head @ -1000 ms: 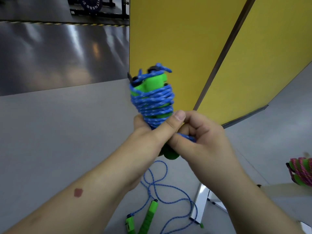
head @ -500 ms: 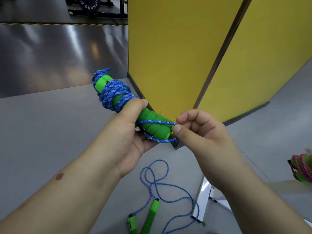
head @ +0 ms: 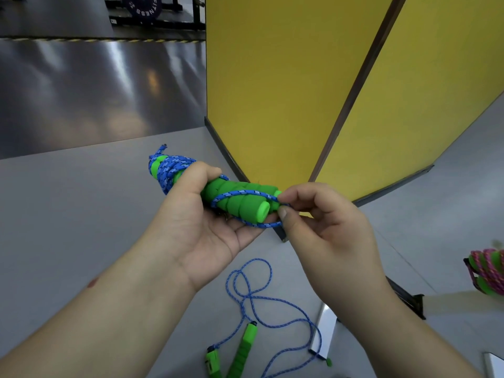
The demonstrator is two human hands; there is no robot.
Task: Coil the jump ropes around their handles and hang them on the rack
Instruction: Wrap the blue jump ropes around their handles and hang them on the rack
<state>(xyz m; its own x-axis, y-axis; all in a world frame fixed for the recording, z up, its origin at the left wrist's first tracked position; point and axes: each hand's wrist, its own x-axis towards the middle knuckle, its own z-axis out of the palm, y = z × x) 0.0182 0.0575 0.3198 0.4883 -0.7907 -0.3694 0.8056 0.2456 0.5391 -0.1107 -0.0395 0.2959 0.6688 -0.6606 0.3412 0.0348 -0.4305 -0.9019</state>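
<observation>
My left hand [head: 201,214] grips a pair of green foam handles [head: 240,200] lying nearly level, pointing right. Blue rope [head: 171,170] is wound thickly around their far left end. One loose blue loop [head: 256,223] runs around the near ends of the handles, and my right hand [head: 321,230] pinches it between thumb and fingers. A second blue jump rope [head: 272,298] with green handles [head: 242,347] lies uncoiled on the grey floor below my hands. A coiled pink-and-green rope [head: 488,271] shows at the right edge.
Two yellow partition panels [head: 286,85] stand straight ahead, with a dark post between them. A shiny metal foot [head: 324,331] of a stand rests on the floor at lower right. A weight plate rack [head: 152,9] stands far back on the dark floor.
The handles tipped from upright to nearly level and pointing right. My right hand let go of the bundle's base and now pulls a rope loop around the handle ends.
</observation>
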